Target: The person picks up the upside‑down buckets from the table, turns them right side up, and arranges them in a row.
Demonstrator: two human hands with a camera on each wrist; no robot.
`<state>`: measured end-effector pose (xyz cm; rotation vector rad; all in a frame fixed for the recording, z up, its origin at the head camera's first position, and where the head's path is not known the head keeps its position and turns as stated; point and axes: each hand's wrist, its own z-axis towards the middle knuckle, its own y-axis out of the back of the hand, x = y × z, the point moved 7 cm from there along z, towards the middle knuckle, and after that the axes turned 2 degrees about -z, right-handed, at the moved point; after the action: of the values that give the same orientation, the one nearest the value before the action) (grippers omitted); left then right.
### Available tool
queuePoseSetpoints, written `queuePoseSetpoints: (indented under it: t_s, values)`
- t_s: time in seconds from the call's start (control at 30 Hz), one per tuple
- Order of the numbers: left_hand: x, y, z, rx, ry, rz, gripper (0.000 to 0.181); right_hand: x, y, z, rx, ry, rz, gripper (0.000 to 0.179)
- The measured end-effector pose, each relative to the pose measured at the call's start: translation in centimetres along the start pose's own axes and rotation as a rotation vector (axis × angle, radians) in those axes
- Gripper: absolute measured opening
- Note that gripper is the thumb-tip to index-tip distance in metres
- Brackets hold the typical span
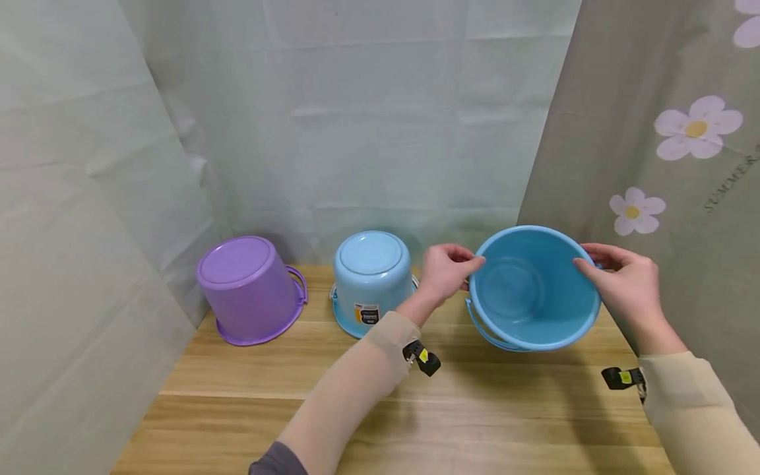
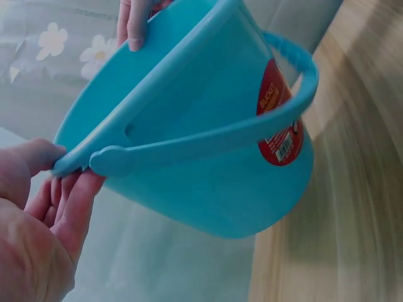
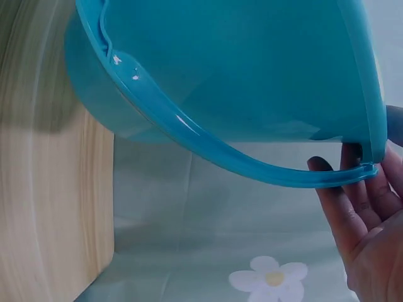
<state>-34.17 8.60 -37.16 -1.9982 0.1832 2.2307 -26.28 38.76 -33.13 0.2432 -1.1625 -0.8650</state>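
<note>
Between the two hands is a blue bucket, tilted so its open mouth faces the head camera and its inside shows. My left hand pinches the rim on one side, thumb over the edge and fingers beneath it. On the opposite side the right hand grips the rim, thumb on the inner side and fingers outside. The bucket's handle hangs down toward the table, and a red label shows on the outer wall in the left wrist view. In the right wrist view fingers lie around the handle's hinge.
A light blue bucket stands upside down left of the left hand. Farther left, a purple bucket is also upside down, its handle to the right. All are over a wooden table; a pale curtain hangs close behind.
</note>
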Motion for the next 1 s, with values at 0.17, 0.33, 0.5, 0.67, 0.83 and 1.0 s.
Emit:
queuePoseSetpoints:
  t_s: [0.17,0.33,0.5,0.67,0.83,1.0]
  values:
    - [0.5,-0.1,-0.4,-0.028,0.018,-0.043,0.013,-0.9,-0.2,-0.4,0.015,-0.064,0.077,0.052]
    - [1.5,-0.1,-0.4,-0.066,0.069,-0.054,0.013,-1.7,-0.8,-0.5,0.043,-0.079,0.073,0.054]
    - [2.2,0.0,-0.3,-0.088,0.122,-0.054,0.012,-2.3,-1.4,-0.3,0.082,-0.105,0.074,0.056]
    - [2.7,0.1,-0.1,-0.094,0.147,-0.07,0.012,-2.5,-1.9,0.2,0.121,-0.123,0.083,0.057]
    - [3.1,0.1,0.2,-0.106,0.168,-0.084,0.011,-2.7,-2.6,0.7,0.155,-0.152,0.061,0.059]
    - [3.4,0.2,0.4,-0.125,0.195,-0.086,0.013,-2.7,-3.1,1.3,0.173,-0.149,0.013,0.059]
